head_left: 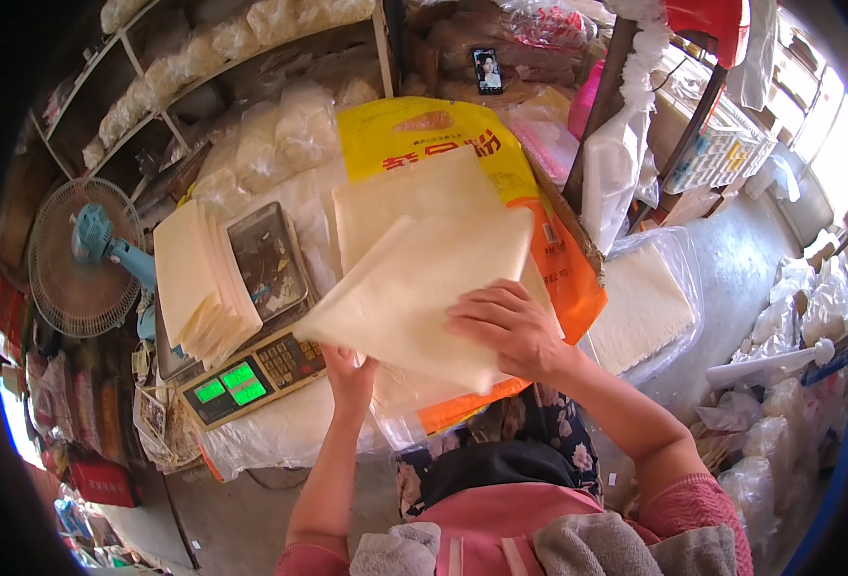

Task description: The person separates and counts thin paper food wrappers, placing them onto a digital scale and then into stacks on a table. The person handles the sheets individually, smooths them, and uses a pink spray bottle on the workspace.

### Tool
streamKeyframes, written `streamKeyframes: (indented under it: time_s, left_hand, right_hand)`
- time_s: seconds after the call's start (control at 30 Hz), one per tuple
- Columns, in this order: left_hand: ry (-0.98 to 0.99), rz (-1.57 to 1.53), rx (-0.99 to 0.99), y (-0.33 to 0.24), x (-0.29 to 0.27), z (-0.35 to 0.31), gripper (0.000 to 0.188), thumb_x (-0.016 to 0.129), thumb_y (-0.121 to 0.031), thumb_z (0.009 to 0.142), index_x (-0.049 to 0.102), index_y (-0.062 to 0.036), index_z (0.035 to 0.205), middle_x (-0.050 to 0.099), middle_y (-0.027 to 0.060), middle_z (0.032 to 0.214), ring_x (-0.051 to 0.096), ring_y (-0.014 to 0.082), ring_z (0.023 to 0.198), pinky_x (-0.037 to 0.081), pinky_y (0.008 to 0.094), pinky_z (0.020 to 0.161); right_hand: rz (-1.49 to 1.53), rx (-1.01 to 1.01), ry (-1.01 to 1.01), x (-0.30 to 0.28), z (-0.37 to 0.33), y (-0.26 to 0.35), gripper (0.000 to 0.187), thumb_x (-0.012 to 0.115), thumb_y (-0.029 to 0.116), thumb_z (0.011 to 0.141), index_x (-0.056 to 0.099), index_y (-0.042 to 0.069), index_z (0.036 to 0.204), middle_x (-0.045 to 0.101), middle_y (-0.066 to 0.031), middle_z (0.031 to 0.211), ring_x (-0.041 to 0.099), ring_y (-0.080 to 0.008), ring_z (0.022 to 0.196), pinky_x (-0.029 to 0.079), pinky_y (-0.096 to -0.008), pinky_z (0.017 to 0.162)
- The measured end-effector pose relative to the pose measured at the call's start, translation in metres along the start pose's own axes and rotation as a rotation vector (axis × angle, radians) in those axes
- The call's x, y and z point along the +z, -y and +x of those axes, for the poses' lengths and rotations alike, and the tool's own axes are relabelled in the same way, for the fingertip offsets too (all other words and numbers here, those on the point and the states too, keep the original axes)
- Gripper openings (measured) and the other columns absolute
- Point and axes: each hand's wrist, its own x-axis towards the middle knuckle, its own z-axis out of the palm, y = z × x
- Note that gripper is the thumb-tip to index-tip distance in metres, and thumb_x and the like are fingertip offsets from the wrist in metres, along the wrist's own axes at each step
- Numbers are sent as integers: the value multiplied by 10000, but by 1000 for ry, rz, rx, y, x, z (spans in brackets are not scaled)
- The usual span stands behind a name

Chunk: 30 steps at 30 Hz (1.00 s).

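A thin, pale cream sheet [433,278] is lifted and bent between my hands, one pointed corner toward the scale. My right hand [507,331] has its fingers curled over the right part of the sheet, gripping it. Low at the left corner, my left hand [349,376] holds the sheet from beneath; most of its fingers are hidden behind it. Under and beyond the raised sheet lies a stack of similar cream sheets [395,187]. To the left, folded cream sheets [198,278] rest in a pile on the digital scale [280,259], whose green display is lit.
A yellow and orange printed sack [366,134] covers the table. Bagged goods [280,134] stand at its far left. A blue fan [88,250] stands left of the scale. Bagged cream sheets [640,307] lie at right. A phone [486,71] is propped at the back, near a post [601,106].
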Motion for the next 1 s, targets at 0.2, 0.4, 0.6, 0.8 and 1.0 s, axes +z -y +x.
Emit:
streamKeyframes:
  time_s: [0.2, 0.4, 0.6, 0.8, 1.0]
  left_hand:
    - [381, 522, 546, 11, -21, -5, 253, 723, -26, 815, 703, -59, 1065, 653, 136, 1238, 538, 354, 1261, 326, 457, 1127]
    - [153, 35, -188, 30, 12, 7, 253, 709, -87, 851, 587, 6, 1052, 714, 160, 926, 714, 287, 866, 538, 375, 730]
    - [115, 520, -143, 33, 23, 17, 335, 731, -203, 834, 532, 10, 999, 705, 208, 888, 702, 345, 833, 526, 409, 724]
    - [121, 590, -148, 29, 27, 22, 321, 727, -191, 827, 543, 13, 994, 700, 221, 901, 696, 363, 847, 526, 421, 725]
    - [129, 607, -133, 31, 25, 23, 319, 724, -181, 822, 548, 21, 995, 696, 226, 873, 690, 374, 854, 526, 429, 748]
  right_hand:
    - [453, 468, 108, 42, -116, -51, 293, 700, 81, 801, 662, 22, 1085, 679, -90, 1098, 624, -248, 1066, 473, -381, 931]
    - [438, 1102, 19, 62, -100, -79, 322, 655, 318, 909, 650, 8, 995, 710, -155, 882, 684, -299, 848, 508, -416, 724]
    - [14, 1219, 215, 70, -82, -80, 426, 529, 452, 938, 577, 28, 924, 645, -243, 922, 627, -427, 902, 483, -493, 763]
    - [26, 1192, 128, 70, -83, -82, 420, 576, 394, 931, 555, -16, 847, 608, -263, 812, 607, -445, 822, 465, -494, 724]
    - [21, 1181, 148, 71, -82, -85, 423, 579, 399, 933, 554, -13, 842, 615, -260, 819, 607, -445, 833, 463, -498, 733]
